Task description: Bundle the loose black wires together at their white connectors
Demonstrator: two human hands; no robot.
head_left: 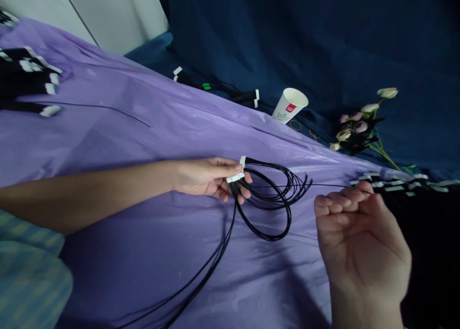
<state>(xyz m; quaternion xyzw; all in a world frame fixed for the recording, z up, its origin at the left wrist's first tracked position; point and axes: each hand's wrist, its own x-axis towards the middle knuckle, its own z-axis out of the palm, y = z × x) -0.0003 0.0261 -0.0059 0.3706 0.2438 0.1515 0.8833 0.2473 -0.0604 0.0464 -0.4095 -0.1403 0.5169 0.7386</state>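
My left hand (219,178) is closed around a bundle of thin black cables (283,195) near their white connectors (235,177). Loops of the bundle spread to the right of the fingers, and a few long strands hang down toward the bottom edge. Farther right, my right hand (359,233) faces palm up with curled fingers, pinching one thin black cable (328,185) that stretches across from the bundle. The tip of that cable is hidden at the fingers.
A purple cloth (143,252) covers the table. Black cable bundles with white connectors lie at the left (32,75) and right (413,183). Toward the back are a paper cup (290,105), rubber bands (295,125), artificial flowers (359,125) and more cables (223,89).
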